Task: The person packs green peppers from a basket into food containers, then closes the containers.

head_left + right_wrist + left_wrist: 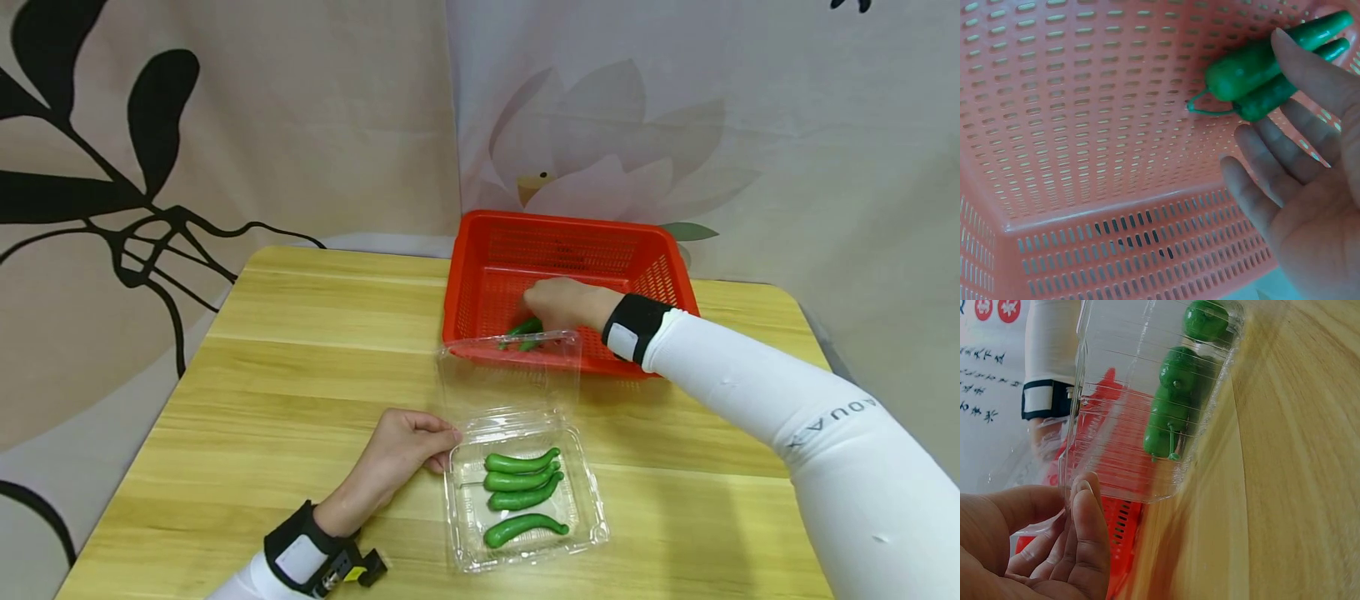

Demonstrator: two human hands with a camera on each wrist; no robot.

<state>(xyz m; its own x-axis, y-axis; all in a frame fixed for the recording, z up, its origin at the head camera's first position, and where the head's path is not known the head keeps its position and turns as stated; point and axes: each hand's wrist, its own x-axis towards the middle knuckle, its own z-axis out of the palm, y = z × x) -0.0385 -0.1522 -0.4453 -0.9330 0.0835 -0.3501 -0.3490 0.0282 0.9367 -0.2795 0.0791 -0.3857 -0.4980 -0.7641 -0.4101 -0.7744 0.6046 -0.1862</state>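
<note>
A clear plastic clamshell box (517,560) lies with its lid (510,383) raised toward the basket. In its tray are several green chili peppers (521,498), one set apart nearer the front. My left hand (408,450) pinches the box's left edge near the hinge, thumb and fingertips on the rim in the left wrist view. My right hand (561,302) reaches inside the red basket (480,250). Between its thumb and fingers are two green chili peppers (1260,78), side by side, with their stems pointing away from the palm. The other fingers are loosely bent below them.
The wooden table (315,350) stretches out to the left of the box. The basket stands at the back, close to a printed cloth (337,125). The lid's upper edge overlaps the basket's front wall in the head view. My right sleeve (750,400) crosses the table's right side.
</note>
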